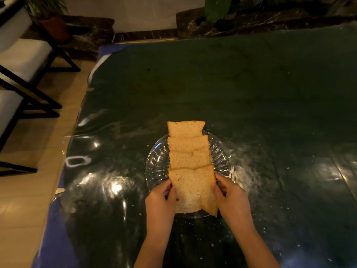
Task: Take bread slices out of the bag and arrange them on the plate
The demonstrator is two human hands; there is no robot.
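Observation:
A round clear glass plate (pixel 156 163) rests on the dark table near its front. Several bread slices lie on it in an overlapping row running away from me; the farthest slice (pixel 185 128) overhangs the plate's far rim. The nearest bread slice (pixel 193 188) is largest in view and sits at the plate's near edge. My left hand (pixel 161 200) grips its left side and my right hand (pixel 230 196) grips its right side, fingers curled on the crust. No bread bag is in view.
The table (pixel 251 93) is covered in shiny dark plastic with scattered crumbs. Its left edge drops to a tiled floor (pixel 29 190), where black-framed chairs (pixel 23 74) with white cushions stand. Potted plants (pixel 52 22) and a dark stone ledge line the back.

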